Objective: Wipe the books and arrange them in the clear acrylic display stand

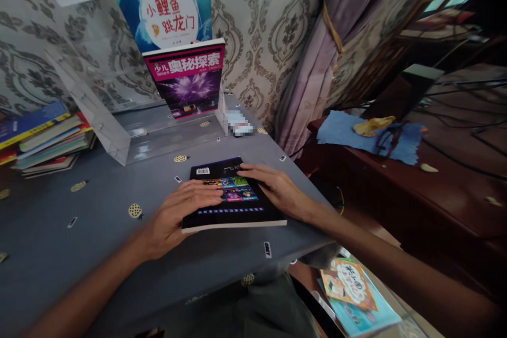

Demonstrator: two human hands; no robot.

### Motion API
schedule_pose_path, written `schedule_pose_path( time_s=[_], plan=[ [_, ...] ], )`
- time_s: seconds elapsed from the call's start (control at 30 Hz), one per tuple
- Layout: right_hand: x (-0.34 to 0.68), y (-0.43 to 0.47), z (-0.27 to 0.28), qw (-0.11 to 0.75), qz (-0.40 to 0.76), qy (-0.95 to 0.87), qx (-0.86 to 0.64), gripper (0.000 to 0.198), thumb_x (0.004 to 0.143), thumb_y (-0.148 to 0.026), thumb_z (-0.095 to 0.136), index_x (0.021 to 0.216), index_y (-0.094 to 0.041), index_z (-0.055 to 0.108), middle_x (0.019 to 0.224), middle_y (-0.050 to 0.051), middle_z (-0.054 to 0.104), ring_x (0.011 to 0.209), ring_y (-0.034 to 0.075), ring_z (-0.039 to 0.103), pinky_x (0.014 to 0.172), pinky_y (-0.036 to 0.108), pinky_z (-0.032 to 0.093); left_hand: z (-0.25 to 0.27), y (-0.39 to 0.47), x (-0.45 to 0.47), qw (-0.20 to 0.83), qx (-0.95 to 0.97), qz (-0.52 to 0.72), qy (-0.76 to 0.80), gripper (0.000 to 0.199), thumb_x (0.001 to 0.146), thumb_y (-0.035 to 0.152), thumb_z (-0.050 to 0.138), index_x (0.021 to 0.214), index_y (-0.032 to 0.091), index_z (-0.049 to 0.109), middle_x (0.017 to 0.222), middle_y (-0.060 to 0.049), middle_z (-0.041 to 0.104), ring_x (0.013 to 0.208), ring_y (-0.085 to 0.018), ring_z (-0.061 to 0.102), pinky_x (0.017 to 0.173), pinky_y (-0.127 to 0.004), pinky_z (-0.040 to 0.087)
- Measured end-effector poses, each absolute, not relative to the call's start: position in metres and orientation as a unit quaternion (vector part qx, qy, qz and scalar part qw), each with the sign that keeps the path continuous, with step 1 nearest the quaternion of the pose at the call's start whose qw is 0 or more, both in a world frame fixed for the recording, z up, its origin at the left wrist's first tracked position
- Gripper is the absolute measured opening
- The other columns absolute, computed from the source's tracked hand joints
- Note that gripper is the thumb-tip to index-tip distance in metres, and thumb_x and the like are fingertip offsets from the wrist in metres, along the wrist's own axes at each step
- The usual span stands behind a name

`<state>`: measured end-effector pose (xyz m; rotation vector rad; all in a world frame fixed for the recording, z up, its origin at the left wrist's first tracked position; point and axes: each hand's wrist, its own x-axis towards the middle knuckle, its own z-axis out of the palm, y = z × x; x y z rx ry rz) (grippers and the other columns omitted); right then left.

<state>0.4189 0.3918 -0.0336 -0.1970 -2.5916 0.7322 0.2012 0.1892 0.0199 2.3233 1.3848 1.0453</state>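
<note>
A black book [233,214] lies back side up on the table, with a barcode and rows of small coloured pictures on its cover. My left hand [180,211] rests flat across its left part, fingers stretched together over the pictures. On the right side my right hand [283,190] lies over the book's edge, its fingers extended onto the cover. Both thumbs are hard to make out. Behind the book, a purple-and-black book [194,84] stands upright in a clear acrylic rack [119,137].
A stack of books [55,137] lies at the left. A blue poster-like book [170,5] stands behind the rack. A pixelated item [240,124] sits beside the rack. Right of the grey tablecloth [103,243] is a dark red table [356,169] with a blue cloth [336,132]; more books [356,296] lie low.
</note>
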Motion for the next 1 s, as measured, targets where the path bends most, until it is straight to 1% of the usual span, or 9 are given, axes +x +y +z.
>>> schedule_pose_path(
  time_s=[0.1, 0.23, 0.37, 0.47, 0.57, 0.73, 0.93, 1.0],
  plan=[
    [0.412, 0.399, -0.038, 0.216, 0.252, -0.939, -0.086, 0.043, 0.098, -0.013, 0.044, 0.137, -0.025, 0.059, 0.143, 0.01, 0.061, 0.132, 0.022, 0.058, 0.108, 0.051, 0.051, 0.026, 0.187, 0.201, 0.138, 0.787, 0.372, 0.473, 0.04, 0.104, 0.045, 0.045, 0.136, 0.024, 0.058, 0.128, -0.013, 0.07, 0.125, -0.026, 0.064, 0.11, -0.049, 0.045],
    [0.409, 0.403, -0.041, 0.219, 0.241, -0.942, -0.088, 0.04, 0.099, -0.015, 0.044, 0.135, -0.022, 0.061, 0.139, 0.012, 0.063, 0.129, 0.022, 0.06, 0.106, 0.051, 0.052, 0.029, 0.186, 0.201, 0.153, 0.775, 0.393, 0.471, 0.038, 0.103, 0.045, 0.048, 0.134, 0.025, 0.06, 0.127, -0.011, 0.071, 0.123, -0.026, 0.064, 0.109, -0.047, 0.046],
    [0.41, 0.402, -0.042, 0.221, 0.235, -0.943, -0.083, 0.041, 0.099, -0.015, 0.043, 0.135, -0.024, 0.06, 0.139, 0.011, 0.063, 0.126, 0.023, 0.061, 0.105, 0.051, 0.053, 0.029, 0.185, 0.203, 0.165, 0.777, 0.39, 0.466, 0.041, 0.102, 0.047, 0.048, 0.134, 0.023, 0.061, 0.127, -0.012, 0.071, 0.122, -0.028, 0.065, 0.108, -0.048, 0.047],
    [0.41, 0.402, -0.043, 0.218, 0.235, -0.944, -0.08, 0.041, 0.1, -0.015, 0.042, 0.136, -0.024, 0.06, 0.14, 0.012, 0.062, 0.125, 0.023, 0.062, 0.103, 0.052, 0.053, 0.03, 0.185, 0.204, 0.166, 0.78, 0.384, 0.465, 0.043, 0.102, 0.049, 0.048, 0.135, 0.024, 0.06, 0.127, -0.012, 0.071, 0.122, -0.027, 0.065, 0.108, -0.048, 0.047],
    [0.411, 0.403, -0.044, 0.217, 0.236, -0.944, -0.08, 0.043, 0.1, -0.014, 0.041, 0.137, -0.026, 0.059, 0.14, 0.01, 0.063, 0.126, 0.023, 0.061, 0.104, 0.053, 0.052, 0.031, 0.185, 0.204, 0.166, 0.78, 0.383, 0.466, 0.042, 0.102, 0.05, 0.049, 0.134, 0.025, 0.06, 0.126, -0.012, 0.071, 0.121, -0.026, 0.066, 0.107, -0.048, 0.047],
    [0.412, 0.402, -0.044, 0.221, 0.235, -0.944, -0.069, 0.041, 0.102, -0.017, 0.038, 0.136, -0.024, 0.059, 0.139, 0.012, 0.063, 0.125, 0.024, 0.061, 0.104, 0.053, 0.052, 0.033, 0.186, 0.205, 0.164, 0.779, 0.388, 0.464, 0.04, 0.102, 0.048, 0.05, 0.133, 0.025, 0.06, 0.125, -0.011, 0.072, 0.12, -0.025, 0.066, 0.105, -0.046, 0.049],
    [0.416, 0.396, -0.039, 0.216, 0.259, -0.939, -0.066, 0.04, 0.103, -0.02, 0.038, 0.135, -0.027, 0.06, 0.135, 0.009, 0.064, 0.122, 0.023, 0.062, 0.102, 0.049, 0.053, 0.04, 0.184, 0.209, 0.182, 0.75, 0.424, 0.474, 0.034, 0.101, 0.044, 0.054, 0.129, 0.028, 0.063, 0.124, -0.007, 0.072, 0.118, -0.025, 0.066, 0.103, -0.044, 0.052],
    [0.418, 0.394, -0.038, 0.221, 0.267, -0.936, -0.066, 0.039, 0.103, -0.02, 0.037, 0.133, -0.026, 0.061, 0.13, 0.009, 0.066, 0.117, 0.023, 0.063, 0.1, 0.047, 0.054, 0.044, 0.181, 0.211, 0.194, 0.725, 0.441, 0.491, 0.032, 0.1, 0.044, 0.056, 0.127, 0.029, 0.065, 0.123, -0.005, 0.073, 0.117, -0.025, 0.067, 0.101, -0.042, 0.054]
  ],
)
